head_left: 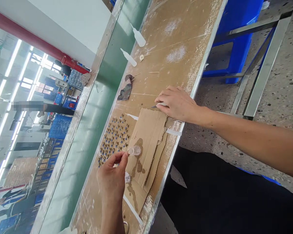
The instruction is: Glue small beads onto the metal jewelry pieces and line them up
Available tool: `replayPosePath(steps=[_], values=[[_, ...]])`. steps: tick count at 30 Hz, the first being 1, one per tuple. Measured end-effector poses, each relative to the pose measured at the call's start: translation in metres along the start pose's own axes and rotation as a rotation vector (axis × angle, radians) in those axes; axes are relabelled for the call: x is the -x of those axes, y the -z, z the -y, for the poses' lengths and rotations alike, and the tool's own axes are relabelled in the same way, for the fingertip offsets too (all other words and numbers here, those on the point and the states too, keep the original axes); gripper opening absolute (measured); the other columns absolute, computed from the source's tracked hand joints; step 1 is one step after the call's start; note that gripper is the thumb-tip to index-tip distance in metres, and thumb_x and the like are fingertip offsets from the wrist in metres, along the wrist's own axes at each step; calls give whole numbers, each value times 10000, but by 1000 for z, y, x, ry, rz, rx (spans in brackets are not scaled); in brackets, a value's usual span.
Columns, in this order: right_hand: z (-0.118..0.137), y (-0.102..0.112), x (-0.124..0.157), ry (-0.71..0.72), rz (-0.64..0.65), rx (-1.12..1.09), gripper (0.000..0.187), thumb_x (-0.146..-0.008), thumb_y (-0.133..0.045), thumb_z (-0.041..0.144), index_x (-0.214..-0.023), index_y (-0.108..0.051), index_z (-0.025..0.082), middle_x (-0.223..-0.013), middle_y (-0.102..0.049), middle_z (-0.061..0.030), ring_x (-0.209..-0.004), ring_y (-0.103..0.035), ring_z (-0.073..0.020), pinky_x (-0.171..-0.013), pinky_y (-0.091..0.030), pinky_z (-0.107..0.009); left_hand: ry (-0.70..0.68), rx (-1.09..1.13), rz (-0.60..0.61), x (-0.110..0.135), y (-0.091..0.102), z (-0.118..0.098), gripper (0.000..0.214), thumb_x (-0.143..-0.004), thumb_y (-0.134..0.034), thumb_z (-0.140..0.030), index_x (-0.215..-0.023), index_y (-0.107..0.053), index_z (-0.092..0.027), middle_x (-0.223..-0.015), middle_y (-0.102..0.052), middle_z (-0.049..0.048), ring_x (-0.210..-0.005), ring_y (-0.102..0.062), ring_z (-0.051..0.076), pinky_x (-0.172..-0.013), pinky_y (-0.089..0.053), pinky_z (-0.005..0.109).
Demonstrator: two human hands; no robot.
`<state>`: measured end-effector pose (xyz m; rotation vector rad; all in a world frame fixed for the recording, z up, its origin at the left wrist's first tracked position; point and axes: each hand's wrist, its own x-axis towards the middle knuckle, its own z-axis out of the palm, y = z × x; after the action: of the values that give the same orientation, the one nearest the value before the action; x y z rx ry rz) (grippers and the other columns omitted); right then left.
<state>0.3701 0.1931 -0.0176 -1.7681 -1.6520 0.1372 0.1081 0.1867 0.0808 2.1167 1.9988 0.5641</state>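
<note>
No brand, label or writing can be read on anything here. The left hand [113, 180] is raised above the near part of the long brown wooden worktop [175, 39], thumb and fingertips pinched shut on a small clear plastic bottle [134, 150], which lies roughly level with its long axis running across the worktop towards the right, over a stained piece of brown cardboard [148, 130]. The right hand [177, 103] comes in from the right on an outstretched bare forearm and rests palm down at the far corner of that cardboard, its fingers curled closed around a thin metal-tipped tool [156, 105] whose tip points left. Just left of the cardboard stands a cluster of small brass and blue parts [114, 136]. Farther along the worktop lie a dark crumpled rag [125, 91] and two white plastic squeeze bottles [129, 58], nozzles pointing away to the upper left.
</note>
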Motion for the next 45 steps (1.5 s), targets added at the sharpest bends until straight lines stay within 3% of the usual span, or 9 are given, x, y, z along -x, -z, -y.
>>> replayPosePath(steps=[25, 31, 35, 39, 42, 45], values=[[-2, 1, 0, 10, -4, 1, 264, -920, -399, 285, -960, -649, 210, -950, -640, -62, -951, -481, -243, -731, -297, -364, -77, -67, -1, 0, -4, -7, 218, -648, -665, -444, -640, -711, -230, -551, -651, -16, -548, -601, 157, -612, -480, 280], [-1, 2, 1, 15, 4, -19, 289, -919, -385, 277, -963, -657, 189, -949, -641, -76, -945, -488, -244, -743, -322, -370, -24, -77, 8, 2, 0, -11, 198, -652, -673, -430, -650, -711, -236, -595, -675, -17, -578, -610, 160, -624, -461, 286], [-1, 3, 1, 8, 12, -19, 278, -912, -396, 275, -965, -654, 185, -967, -641, -78, -963, -495, -254, -773, -349, -387, 41, -62, -13, 17, 13, -10, 207, -644, -693, -444, -668, -718, -239, -623, -689, -17, -615, -623, 171, -645, -456, 298], [-3, 2, 0, 16, 22, -21, 279, -908, -394, 305, -952, -648, 199, -1002, -643, -80, -986, -507, -273, -787, -373, -417, 186, 21, -134, 48, 39, 11, 280, -607, -721, -493, -695, -723, -227, -628, -691, -9, -667, -643, 194, -670, -484, 311], [-6, -1, 1, 39, 3, -55, 283, -895, -404, 329, -939, -646, 188, -1018, -642, -95, -1007, -519, -282, -823, -387, -440, 364, 59, -243, 79, 58, 44, 332, -555, -757, -498, -720, -724, -213, -674, -705, 2, -722, -655, 202, -699, -506, 306], [-6, -2, 3, 55, -26, -75, 309, -877, -408, 350, -930, -651, 167, -992, -642, -126, -992, -526, -297, -841, -390, -468, 523, 119, -271, 109, 64, 83, 352, -534, -771, -484, -724, -717, -193, -684, -707, 14, -723, -658, 200, -690, -516, 296]])
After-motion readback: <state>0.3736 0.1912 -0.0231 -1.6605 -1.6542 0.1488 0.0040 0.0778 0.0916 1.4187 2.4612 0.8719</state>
